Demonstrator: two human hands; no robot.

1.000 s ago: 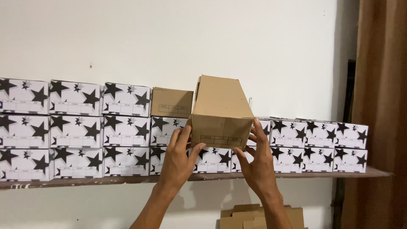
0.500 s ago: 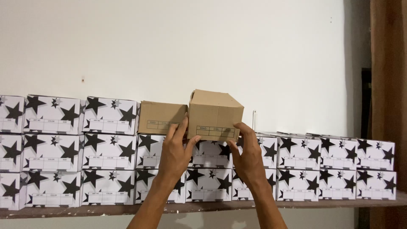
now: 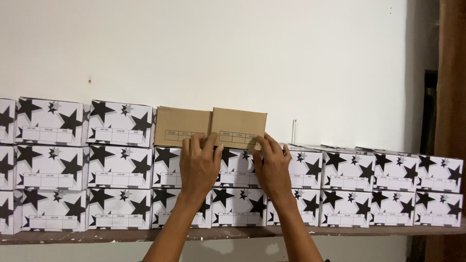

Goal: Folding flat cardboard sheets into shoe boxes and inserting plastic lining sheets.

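Up on the top row of the stack, a plain brown box (image 3: 239,127) sits beside a second brown box (image 3: 183,127), the two touching side by side. Both rest on white boxes printed with black stars (image 3: 119,166), which fill a long wooden shelf (image 3: 340,231) against a pale wall (image 3: 233,53).

Left hand (image 3: 200,165) and right hand (image 3: 273,167) are both raised to the right-hand brown box. Each is open and flat — fingers spread, the tips pressed against the lower front face and bottom corners of the box, nothing pinched or wrapped. The palms lie over the starred boxes in the row below.

To my eye the box looks nearly seated, its front face about level with its brown neighbour. Doing this well seems a matter of even pressure from both sides, so the box slides straight back and does not twist or nudge the one to its left. Keeping the fingertips low on the face should help the bottom edge stay flat on the row beneath — the starred boxes below look light enough to shift if pushed.

To the far right the stack is only two rows high, and a brown curtain (image 3: 451,97) hangs at the edge.
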